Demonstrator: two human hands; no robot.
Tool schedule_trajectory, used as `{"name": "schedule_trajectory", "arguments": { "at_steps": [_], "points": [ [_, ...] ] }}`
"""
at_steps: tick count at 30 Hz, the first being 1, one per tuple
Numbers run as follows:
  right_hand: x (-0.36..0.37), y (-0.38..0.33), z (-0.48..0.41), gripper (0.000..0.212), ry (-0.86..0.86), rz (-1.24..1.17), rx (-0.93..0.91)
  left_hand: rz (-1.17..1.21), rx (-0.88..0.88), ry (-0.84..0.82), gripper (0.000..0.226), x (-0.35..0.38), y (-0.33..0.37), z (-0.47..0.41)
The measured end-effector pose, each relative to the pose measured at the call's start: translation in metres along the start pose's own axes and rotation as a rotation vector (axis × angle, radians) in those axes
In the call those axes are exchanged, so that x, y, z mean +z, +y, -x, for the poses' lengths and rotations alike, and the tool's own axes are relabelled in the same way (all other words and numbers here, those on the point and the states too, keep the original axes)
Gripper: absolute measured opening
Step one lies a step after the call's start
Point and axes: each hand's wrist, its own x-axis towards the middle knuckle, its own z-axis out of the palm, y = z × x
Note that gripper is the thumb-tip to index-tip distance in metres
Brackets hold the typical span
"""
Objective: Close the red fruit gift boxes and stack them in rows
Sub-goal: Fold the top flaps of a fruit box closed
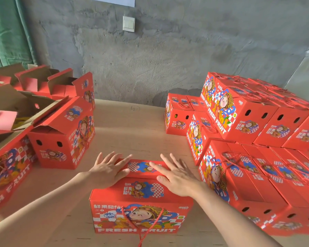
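Note:
A red fruit gift box (141, 204) stands in front of me on the tan table (132, 125), its top flaps down and a red cord handle hanging over its front. My left hand (108, 169) lies flat on the left part of the lid with fingers spread. My right hand (176, 175) presses flat on the right part, fingers straight. To the right, closed red boxes (257, 157) are stacked in rows, two layers high. On the left stand open red boxes (64, 134) with flaps raised.
A grey concrete wall (168, 59) with a white switch (128, 24) rises behind the table. A green curtain (5, 32) hangs at the far left. Bare tabletop lies between the left boxes and the right stack.

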Motion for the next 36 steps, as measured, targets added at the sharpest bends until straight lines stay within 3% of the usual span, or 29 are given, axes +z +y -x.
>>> {"name": "schedule_trajectory", "arguments": {
  "at_steps": [4,8,12,15,18,25,27,31,34,36],
  "points": [
    [0.011,-0.001,0.001,0.044,-0.009,-0.057,0.000,-0.020,-0.056,0.007,0.057,0.005,0.002,-0.005],
    [0.003,0.002,-0.004,0.043,-0.077,-0.144,-0.004,-0.050,-0.072,-0.010,0.055,0.001,0.007,-0.003],
    [0.011,0.014,0.000,0.041,0.120,-0.171,0.010,-0.095,-0.086,0.097,0.054,0.004,0.045,0.016],
    [0.012,0.019,-0.001,0.040,0.153,-0.173,0.035,0.064,-0.101,0.129,0.057,0.023,0.104,0.036],
    [0.010,0.017,-0.002,0.041,0.200,-0.136,0.040,0.019,-0.037,0.243,0.060,0.035,0.138,0.057],
    [0.012,-0.002,0.012,0.047,0.181,-0.028,0.229,0.025,-0.030,0.251,0.068,0.030,0.111,0.061],
    [0.017,-0.008,0.021,0.052,0.179,-0.010,0.287,0.134,-0.084,0.292,0.069,0.039,0.095,0.055],
    [0.029,-0.028,0.044,0.064,0.128,-0.126,0.339,0.544,-0.424,0.328,0.070,0.049,0.075,0.027],
    [0.040,-0.035,0.062,0.067,0.237,-0.466,0.319,0.923,-0.670,0.424,0.070,0.047,0.079,0.021],
    [0.037,-0.028,0.072,0.064,0.321,-0.821,0.432,1.139,-0.758,0.525,0.059,0.060,0.082,0.028]
  ]
}}
